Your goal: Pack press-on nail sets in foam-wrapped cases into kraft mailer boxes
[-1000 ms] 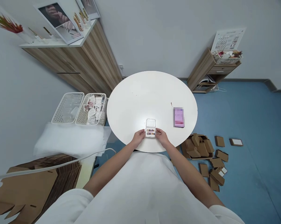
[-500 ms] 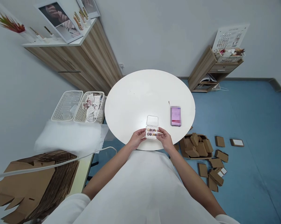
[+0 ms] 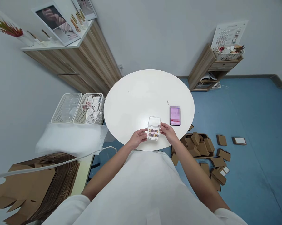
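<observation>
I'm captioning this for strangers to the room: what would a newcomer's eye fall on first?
Probably the rounded white table at centre, where the left hand and right hand hold an open case of small coloured pieces. To the case's right lies a purple-screened device; cardboard boxes litter the blue floor at lower right.

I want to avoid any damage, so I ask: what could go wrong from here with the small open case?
The lid is open, so the small pieces might spill if the case tips.

The left hand and the right hand hold it near the edge of the table, so a slip could drop it.
</observation>
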Tool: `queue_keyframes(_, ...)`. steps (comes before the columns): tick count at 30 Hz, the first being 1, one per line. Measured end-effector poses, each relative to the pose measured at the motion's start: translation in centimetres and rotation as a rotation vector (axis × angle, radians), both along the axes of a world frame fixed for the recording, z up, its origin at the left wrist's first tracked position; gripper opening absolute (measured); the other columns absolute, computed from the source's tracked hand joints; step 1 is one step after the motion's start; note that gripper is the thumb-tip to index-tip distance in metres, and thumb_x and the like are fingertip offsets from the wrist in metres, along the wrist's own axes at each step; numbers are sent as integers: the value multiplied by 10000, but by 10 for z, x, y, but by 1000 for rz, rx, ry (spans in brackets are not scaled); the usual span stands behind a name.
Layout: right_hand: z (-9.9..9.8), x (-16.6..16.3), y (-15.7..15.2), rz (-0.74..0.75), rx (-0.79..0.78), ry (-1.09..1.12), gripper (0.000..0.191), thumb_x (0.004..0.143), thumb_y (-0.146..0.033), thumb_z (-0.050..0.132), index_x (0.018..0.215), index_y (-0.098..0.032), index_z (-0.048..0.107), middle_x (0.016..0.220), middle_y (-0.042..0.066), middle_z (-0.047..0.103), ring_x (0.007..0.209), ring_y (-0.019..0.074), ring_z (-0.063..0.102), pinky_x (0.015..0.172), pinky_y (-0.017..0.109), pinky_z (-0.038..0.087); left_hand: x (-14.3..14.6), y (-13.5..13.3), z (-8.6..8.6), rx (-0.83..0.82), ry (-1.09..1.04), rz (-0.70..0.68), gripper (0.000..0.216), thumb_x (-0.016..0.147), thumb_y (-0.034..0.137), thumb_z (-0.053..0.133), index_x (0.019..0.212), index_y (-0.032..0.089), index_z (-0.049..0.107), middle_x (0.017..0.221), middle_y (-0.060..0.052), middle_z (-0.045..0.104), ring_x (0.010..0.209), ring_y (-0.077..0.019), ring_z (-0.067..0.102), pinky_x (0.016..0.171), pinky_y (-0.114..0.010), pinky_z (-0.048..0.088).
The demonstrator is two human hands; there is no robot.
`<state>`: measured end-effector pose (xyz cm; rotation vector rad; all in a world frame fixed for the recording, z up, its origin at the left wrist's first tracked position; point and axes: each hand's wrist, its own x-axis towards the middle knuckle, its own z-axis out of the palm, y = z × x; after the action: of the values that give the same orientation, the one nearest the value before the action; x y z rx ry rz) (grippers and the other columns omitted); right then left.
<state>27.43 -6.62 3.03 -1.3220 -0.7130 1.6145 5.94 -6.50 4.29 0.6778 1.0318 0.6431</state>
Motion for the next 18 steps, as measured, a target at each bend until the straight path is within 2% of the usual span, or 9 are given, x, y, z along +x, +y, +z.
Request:
queue_keyframes(4,7,3,18,-11,-28,-27,412,668,-372,652,1042,-220,572,971,50,653,692,112,580,701,285,464,-1,0,4,-14,3,-13,498,614,297,735,1072,181,574,809,-41,651,677,-103,576,730,-300,444)
queue_keyframes(9,13,0,29,-5,41,-17,435,623,-345,683,1028,-231,572,937,25,651,670,96,569,692,281,449,-3,1,8,-55,-44,13,487,618,278,738,1065,175,574,831,-54,660,706,-112,586,733,-298,446)
queue_keyframes(13,18,-5,30,-3,108,22,363,638,-336,662,983,-246,595,968,17,629,709,86,556,703,267,443,-3,2,6,-97,-96,75,451,611,256,746,1026,167,594,842,-55,661,693,-103,586,721,-284,456)
queue_keyframes(18,25,-12,27,1,132,97,293,634,-334,669,906,-260,591,1033,4,600,880,132,554,737,276,461,-3,3,7,-119,-115,123,391,617,257,743,975,160,618,846,-57,658,703,-106,584,728,-285,458)
